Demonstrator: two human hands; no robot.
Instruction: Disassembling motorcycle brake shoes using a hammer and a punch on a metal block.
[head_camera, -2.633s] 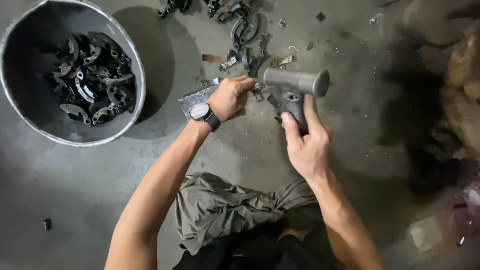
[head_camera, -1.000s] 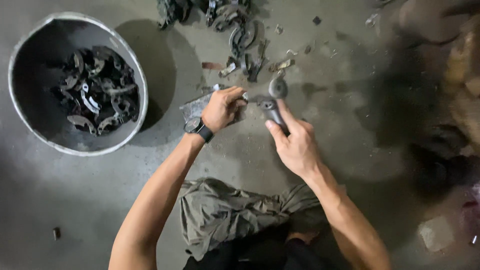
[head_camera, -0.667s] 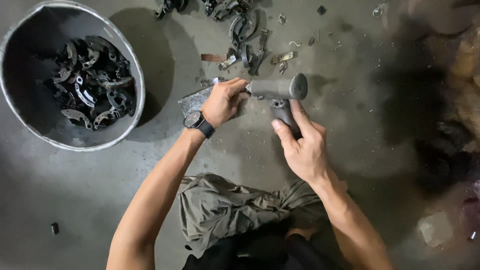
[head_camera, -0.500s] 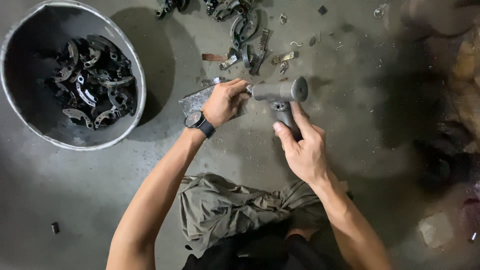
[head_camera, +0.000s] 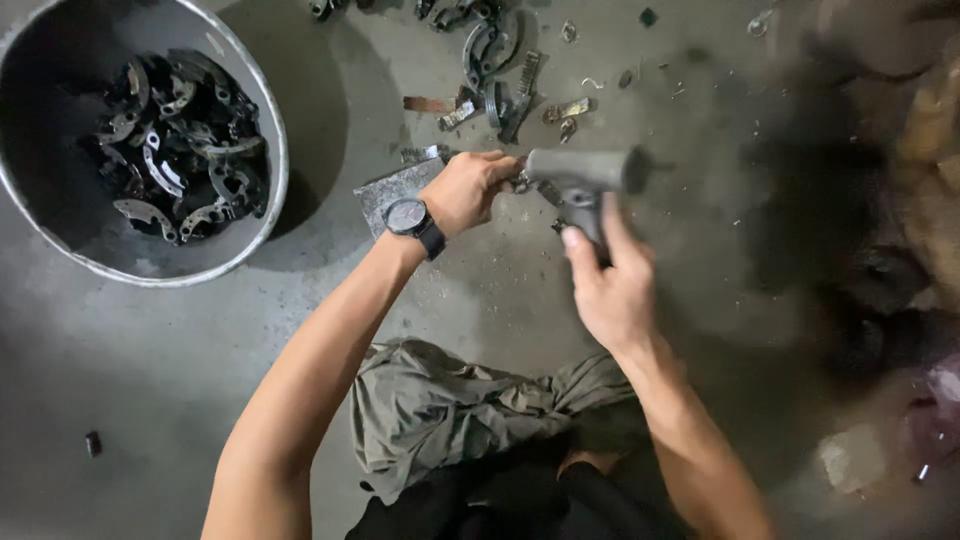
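One grey hammer (head_camera: 583, 172), gripped by right hand (head_camera: 610, 290), head over one flat metal block (head_camera: 395, 190). Left hand (head_camera: 468, 190), one wristwatch (head_camera: 410, 217), pinches a small metal part, mostly hidden. One basin (head_camera: 262, 120) of curved metal pieces.

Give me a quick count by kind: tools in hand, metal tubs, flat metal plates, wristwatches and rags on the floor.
Hammers, gripped by the right hand: 1
Metal tubs holding dark curved parts: 1
Flat metal plates under the left hand: 1
Wristwatches: 1
Rags: 1
Total: 5
The loose curved scraps are too jumbled to count.
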